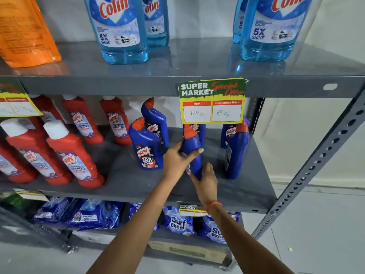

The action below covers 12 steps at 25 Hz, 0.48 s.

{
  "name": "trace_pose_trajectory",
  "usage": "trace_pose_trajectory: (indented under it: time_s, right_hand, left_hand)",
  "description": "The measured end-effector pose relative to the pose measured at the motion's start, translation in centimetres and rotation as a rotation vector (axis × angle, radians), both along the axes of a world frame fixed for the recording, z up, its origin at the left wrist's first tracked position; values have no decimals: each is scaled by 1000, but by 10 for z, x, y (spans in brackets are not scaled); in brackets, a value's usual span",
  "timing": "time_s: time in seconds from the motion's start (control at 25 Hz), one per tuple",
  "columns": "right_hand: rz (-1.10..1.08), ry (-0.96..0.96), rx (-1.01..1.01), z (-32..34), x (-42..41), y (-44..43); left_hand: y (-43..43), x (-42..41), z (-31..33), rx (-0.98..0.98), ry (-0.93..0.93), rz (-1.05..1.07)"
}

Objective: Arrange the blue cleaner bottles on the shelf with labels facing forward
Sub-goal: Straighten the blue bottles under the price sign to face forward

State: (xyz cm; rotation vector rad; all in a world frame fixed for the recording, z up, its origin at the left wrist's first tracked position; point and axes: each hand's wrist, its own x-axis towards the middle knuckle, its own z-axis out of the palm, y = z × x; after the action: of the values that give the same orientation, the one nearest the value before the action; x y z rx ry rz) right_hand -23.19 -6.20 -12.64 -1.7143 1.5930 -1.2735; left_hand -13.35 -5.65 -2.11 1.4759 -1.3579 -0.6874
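Several blue Harpic bottles with red caps stand on the right half of the grey middle shelf [227, 186]. The front-left one [147, 147] and the one behind it [156, 120] show their labels forward. I hold a third blue bottle [192, 144] with both hands, and its label is turned to the left, away from me. My left hand [177, 157] wraps its middle. My right hand [205, 178] grips its base. Further right, another blue bottle [236, 151] stands with its label turned sideways. Two more blue bottles at the back are partly hidden by a price card [212, 101].
Red Harpic bathroom cleaner bottles [73, 153] fill the shelf's left half. Light blue Colin bottles [120, 28] and an orange pouch [25, 32] stand on the shelf above. Surf Excel packs [178, 222] lie on the shelf below. A perforated upright [320, 155] bounds the right side.
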Motion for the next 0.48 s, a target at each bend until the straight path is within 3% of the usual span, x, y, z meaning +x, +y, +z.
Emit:
trace_pose_trajectory:
  time_s: [0.16,0.36,0.48]
  right_hand:
    - [-36,138,-59,-1,12,0]
    - [-89,231,-87,2,17,-2]
    - [-91,179,-52,4,17,-6]
  left_hand:
    - [-6,-8,14,11,-137,255]
    - [-14,5,17,-42,-101,295]
    - [-18,11,17,-85,-66,273]
